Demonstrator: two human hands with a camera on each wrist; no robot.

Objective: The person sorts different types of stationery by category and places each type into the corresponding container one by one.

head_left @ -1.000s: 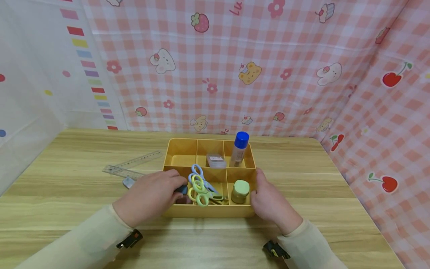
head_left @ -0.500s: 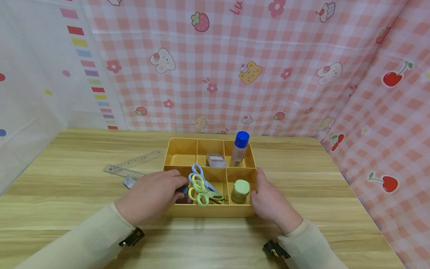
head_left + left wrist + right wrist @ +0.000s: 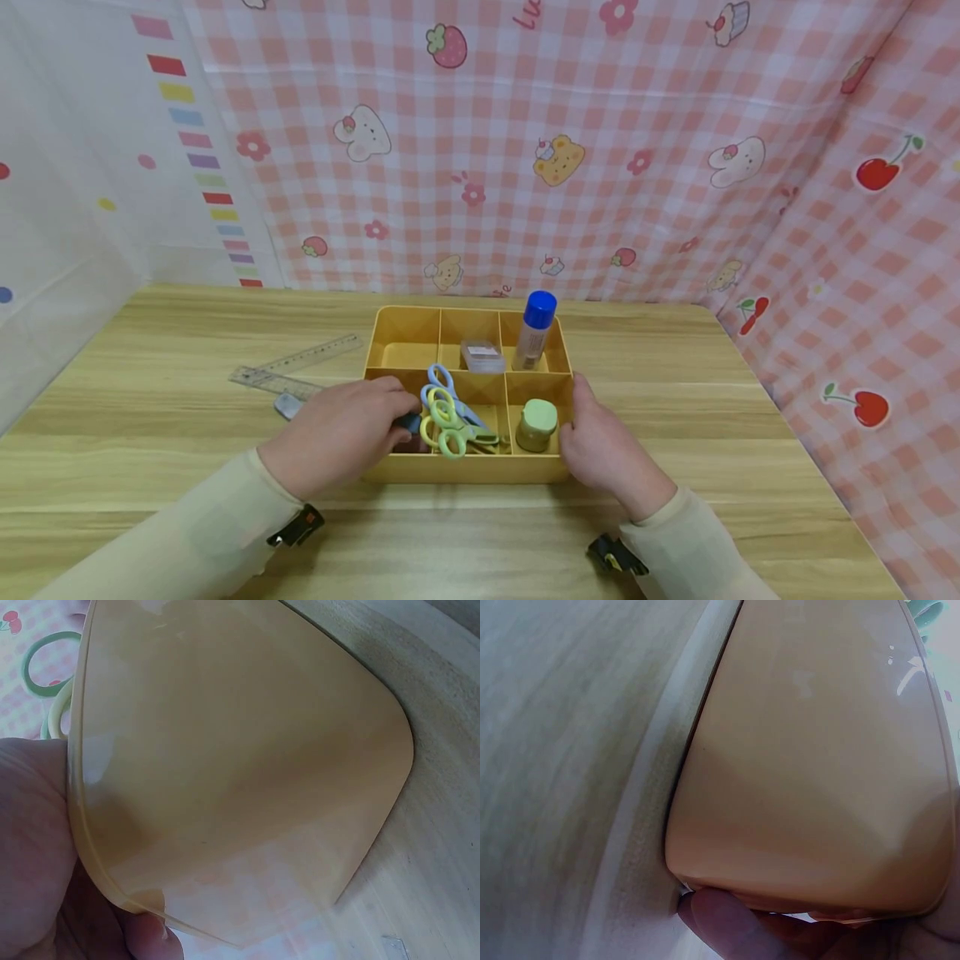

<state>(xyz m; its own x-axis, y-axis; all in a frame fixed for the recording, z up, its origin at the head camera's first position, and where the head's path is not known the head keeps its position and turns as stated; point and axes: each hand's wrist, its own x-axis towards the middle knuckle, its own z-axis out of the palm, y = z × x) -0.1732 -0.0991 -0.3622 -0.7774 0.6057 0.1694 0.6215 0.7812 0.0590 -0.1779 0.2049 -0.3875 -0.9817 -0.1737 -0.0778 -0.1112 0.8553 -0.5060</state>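
Note:
A yellow divided storage box sits on the table. My left hand reaches over its left end and pinches a small dark blue object in the front left compartment; its kind is mostly hidden. In the left wrist view, that hand lies over the box rim, with a fingertip against the wall. My right hand grips the box's right end; in the right wrist view its fingers curl at the wall's lower corner. Scissors with blue, yellow and green handles lean in the front middle compartment.
A green-lidded jar stands front right in the box. Behind it are a glue stick with a blue cap and a small clear case. Left of the box lie clear rulers and a grey-blue block. Patterned cloth hangs behind.

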